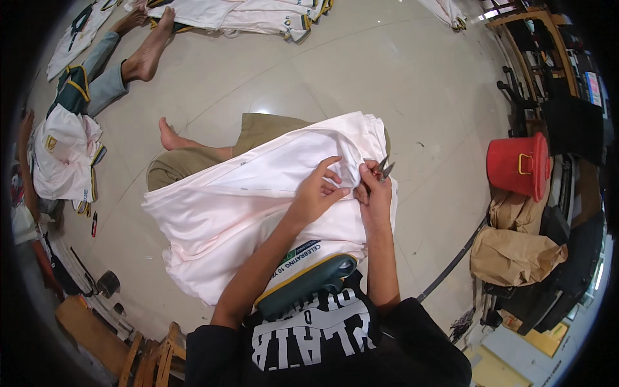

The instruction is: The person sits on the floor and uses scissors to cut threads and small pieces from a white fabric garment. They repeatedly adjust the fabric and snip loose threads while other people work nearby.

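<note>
A white garment (213,216) with a dark green and yellow trimmed part (309,280) lies spread over my lap, its inside turned up near my hands. My left hand (316,195) bends its fingers at the edge of the fabric, with the thumb against a fold and the index finger raised. Close beside it, my right hand (376,190) holds small thread snips (385,169), whose metal blades point away from me above the fingers. The same hand's thumb and index finger also touch the garment's folded edge. What lies under the fingers is partly hidden.
Another person's bare foot (145,61) shows at the upper left, near more white garments (238,14). A white garment bundle (64,151) and red snips (95,224) lie at the left. A red lidded bucket (516,164) and brown paper bags (516,255) stand at the right.
</note>
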Motion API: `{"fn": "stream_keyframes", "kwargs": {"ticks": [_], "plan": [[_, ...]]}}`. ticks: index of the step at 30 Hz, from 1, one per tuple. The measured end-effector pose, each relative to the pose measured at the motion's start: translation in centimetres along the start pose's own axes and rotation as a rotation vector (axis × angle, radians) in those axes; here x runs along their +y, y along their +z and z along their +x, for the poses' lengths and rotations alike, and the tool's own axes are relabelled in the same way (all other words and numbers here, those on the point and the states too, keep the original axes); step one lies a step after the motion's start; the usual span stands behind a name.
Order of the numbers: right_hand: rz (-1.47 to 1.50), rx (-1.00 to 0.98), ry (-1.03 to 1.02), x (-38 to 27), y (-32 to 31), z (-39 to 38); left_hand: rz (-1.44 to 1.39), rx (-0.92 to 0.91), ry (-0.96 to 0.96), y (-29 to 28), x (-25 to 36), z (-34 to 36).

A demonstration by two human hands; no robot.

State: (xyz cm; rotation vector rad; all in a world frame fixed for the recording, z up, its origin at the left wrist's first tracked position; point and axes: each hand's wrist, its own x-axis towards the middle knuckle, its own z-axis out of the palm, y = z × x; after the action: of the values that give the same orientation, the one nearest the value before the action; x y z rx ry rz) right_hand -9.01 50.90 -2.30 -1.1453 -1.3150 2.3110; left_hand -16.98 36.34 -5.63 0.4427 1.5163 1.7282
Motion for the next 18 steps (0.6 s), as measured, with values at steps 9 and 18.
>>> {"fn": "stream_keyframes", "kwargs": {"ticks": [9, 18], "plan": [[0.154, 0.042, 0.053, -0.4, -0.4, 0.3, -0.060, -0.064, -0.013, -0.7, -0.2, -0.4], [0.009, 0.256, -0.124, 0.4, 2.5, -0.3, 1.110, 0.204, 0.005, -4.0, 1.7, -8.3]]}}
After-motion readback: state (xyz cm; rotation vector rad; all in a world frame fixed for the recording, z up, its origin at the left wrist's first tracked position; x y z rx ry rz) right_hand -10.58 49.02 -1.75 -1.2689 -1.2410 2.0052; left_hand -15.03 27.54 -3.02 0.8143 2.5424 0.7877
